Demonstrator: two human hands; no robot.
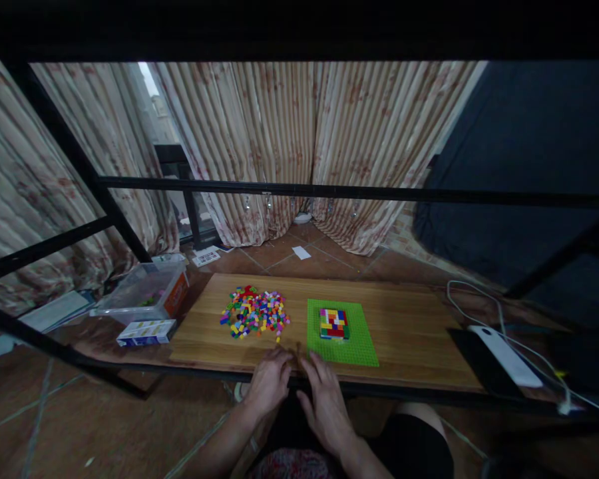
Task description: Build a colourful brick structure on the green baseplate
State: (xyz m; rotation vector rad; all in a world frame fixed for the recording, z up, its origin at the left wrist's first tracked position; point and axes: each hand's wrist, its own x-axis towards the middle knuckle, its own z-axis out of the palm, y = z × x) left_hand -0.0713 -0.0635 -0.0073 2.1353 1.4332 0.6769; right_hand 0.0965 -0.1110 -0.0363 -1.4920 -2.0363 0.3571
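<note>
My left hand (271, 378) rests at the front edge of the wooden board, its fingers loosely bent, with nothing visible in them. Just beside it is my right hand (325, 389), fingers stretched forward and thumb apart, holding nothing that I can see. A gap separates the two hands. Ahead and to the left lies a loose pile of small coloured building bricks (257, 313). On the right, a green baseplate (364, 346) carries a low block of joined bricks (334, 324) in red, yellow, white, blue and other colours.
The wooden board (409, 319) lies on a black-framed table. To its left are a clear plastic bin (142, 293) and a small box (146, 332). A white device (504, 356) with a cable lies at right. A black bar (359, 193) crosses behind, before striped curtains (259, 126).
</note>
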